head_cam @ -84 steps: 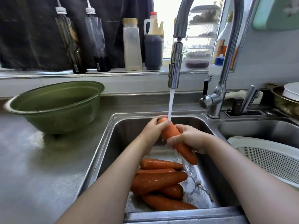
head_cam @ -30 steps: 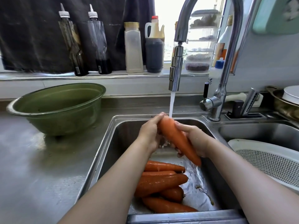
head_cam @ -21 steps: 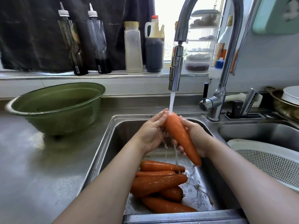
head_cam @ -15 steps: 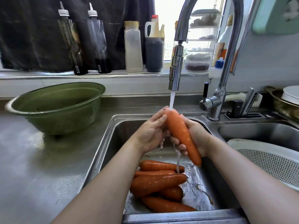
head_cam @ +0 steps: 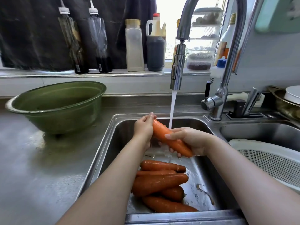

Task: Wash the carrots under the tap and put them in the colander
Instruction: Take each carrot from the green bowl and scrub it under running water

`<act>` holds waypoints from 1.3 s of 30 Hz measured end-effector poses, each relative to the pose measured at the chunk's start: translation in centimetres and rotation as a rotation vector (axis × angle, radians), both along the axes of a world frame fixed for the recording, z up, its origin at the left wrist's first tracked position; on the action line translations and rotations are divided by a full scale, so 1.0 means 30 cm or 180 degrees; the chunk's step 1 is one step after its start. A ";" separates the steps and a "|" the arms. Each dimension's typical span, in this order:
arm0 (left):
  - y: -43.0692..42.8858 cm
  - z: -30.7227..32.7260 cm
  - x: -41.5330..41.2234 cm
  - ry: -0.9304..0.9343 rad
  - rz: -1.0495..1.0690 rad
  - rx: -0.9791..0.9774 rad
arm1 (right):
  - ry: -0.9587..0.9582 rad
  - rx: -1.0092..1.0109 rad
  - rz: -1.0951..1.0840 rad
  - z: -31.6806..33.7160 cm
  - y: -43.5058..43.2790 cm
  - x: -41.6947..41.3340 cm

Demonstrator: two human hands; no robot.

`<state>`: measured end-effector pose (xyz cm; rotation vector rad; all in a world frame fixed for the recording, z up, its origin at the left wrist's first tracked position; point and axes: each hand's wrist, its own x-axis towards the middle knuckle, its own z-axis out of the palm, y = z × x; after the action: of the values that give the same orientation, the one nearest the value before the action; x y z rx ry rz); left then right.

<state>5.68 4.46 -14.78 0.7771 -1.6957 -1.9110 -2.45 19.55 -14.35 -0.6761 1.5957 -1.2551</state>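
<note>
A wet orange carrot [head_cam: 164, 133] slants under the running tap [head_cam: 177, 69], and the water stream lands on its upper half. My left hand [head_cam: 143, 127] grips the thick top end. My right hand [head_cam: 190, 140] wraps the lower part, thumb across the top and fingers underneath. Several more carrots [head_cam: 160, 182] lie piled on the floor of the left sink basin [head_cam: 110, 143]. The white colander [head_cam: 276, 161] sits in the right basin, and no carrot shows in the part I can see.
A green bowl [head_cam: 56, 106] stands on the steel counter at the left. Bottles [head_cam: 134, 46] line the windowsill behind the sink. The tap base and lever [head_cam: 214, 103] stand between the basins, with a knife holder [head_cam: 248, 106] and dishes [head_cam: 289, 98] at the right.
The carrot and both hands have shifted left and tilted flatter, so the water now hits its middle instead of its top end. My right thumb now lies over the carrot.
</note>
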 end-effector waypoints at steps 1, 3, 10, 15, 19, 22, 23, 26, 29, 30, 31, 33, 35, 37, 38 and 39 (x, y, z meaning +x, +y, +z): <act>-0.022 -0.008 0.003 -0.0077 -0.0068 -0.0232 | 0.0167 0.0113 -0.0073 -0.003 -0.004 0.000; -0.066 -0.025 0.010 -0.0193 -0.0580 -0.0307 | 0.0499 0.0333 -0.0341 -0.013 -0.012 -0.003; -0.110 -0.051 0.012 -0.0308 -0.1468 -0.0417 | 0.0377 0.0463 -0.0733 -0.030 0.008 -0.026; -0.121 -0.068 -0.007 -0.0733 -0.0647 -0.0454 | -0.0318 -0.0128 -0.0988 0.003 0.012 -0.027; -0.173 -0.067 0.015 -0.0864 -0.0570 0.0295 | -0.0559 -0.0396 -0.1167 -0.008 0.006 -0.031; -0.204 -0.062 0.034 -0.0845 -0.0855 0.0417 | -0.0240 -0.0243 -0.1288 -0.036 -0.014 -0.034; -0.213 -0.063 0.039 -0.0848 -0.0875 0.0384 | -0.0206 -0.0191 -0.1283 -0.042 -0.018 -0.032; -0.226 -0.061 0.048 -0.0918 -0.0875 0.0234 | -0.0378 -0.0119 -0.1074 -0.036 -0.016 -0.024; -0.240 -0.066 0.048 -0.0934 -0.0618 0.0051 | -0.0452 -0.0182 -0.0611 -0.017 -0.019 -0.016; -0.242 -0.068 0.049 -0.0962 -0.0521 0.0025 | -0.0424 -0.0183 -0.0475 -0.014 -0.020 -0.015; -0.245 -0.072 0.048 -0.0999 -0.0448 0.0015 | -0.0400 -0.0186 -0.0342 -0.015 -0.023 -0.014; -0.244 -0.076 0.053 -0.1122 -0.0375 0.0054 | -0.0369 -0.0181 -0.0140 -0.016 -0.026 -0.010; -0.252 -0.087 0.055 -0.1257 -0.0373 0.0155 | -0.0332 -0.0150 -0.0027 -0.019 -0.029 -0.007; -0.261 -0.100 0.054 -0.1394 -0.0415 0.0223 | -0.0374 -0.0188 0.0053 -0.021 -0.026 -0.011; -0.264 -0.106 0.054 -0.1455 -0.0452 0.0262 | -0.0438 -0.0240 0.0084 -0.019 -0.024 -0.011; -0.266 -0.114 0.053 -0.1511 -0.0505 0.0296 | -0.0484 -0.0302 0.0089 -0.017 -0.022 -0.012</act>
<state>7.25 -3.53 -18.21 1.2447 -2.0018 -2.0365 -2.81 18.90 -14.85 -0.6441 1.4055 -1.3360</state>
